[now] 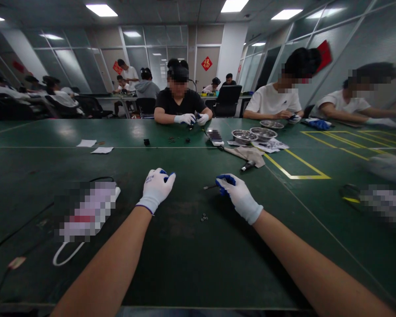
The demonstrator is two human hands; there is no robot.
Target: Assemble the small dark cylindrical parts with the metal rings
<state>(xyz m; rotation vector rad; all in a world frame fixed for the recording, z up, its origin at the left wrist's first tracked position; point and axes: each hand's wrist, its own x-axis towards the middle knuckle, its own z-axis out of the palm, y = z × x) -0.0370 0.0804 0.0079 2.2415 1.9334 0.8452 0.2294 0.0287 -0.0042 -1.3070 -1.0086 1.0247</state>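
Note:
My right hand (239,193), in a white glove with blue finger coating, is closed on a thin metal piece (210,187). Its slim end sticks out to the left of the fingertips; the rest is hidden in the glove. My left hand (156,188), gloved the same way, is held low over the green table with the thumb apart from the loosely bent fingers. I see nothing in it, though the palm side is partly hidden. Several small metal rings, looking like nuts (203,217), lie on the table between my forearms.
On the left, a white cord loops from a blurred, pale flat object (90,209) beside a black cable (20,226). Steel bowls (244,136), a beige cloth (247,154) and a dark cylindrical part (248,166) lie ahead right. Across the table, a gloved co-worker (181,103) handles small parts.

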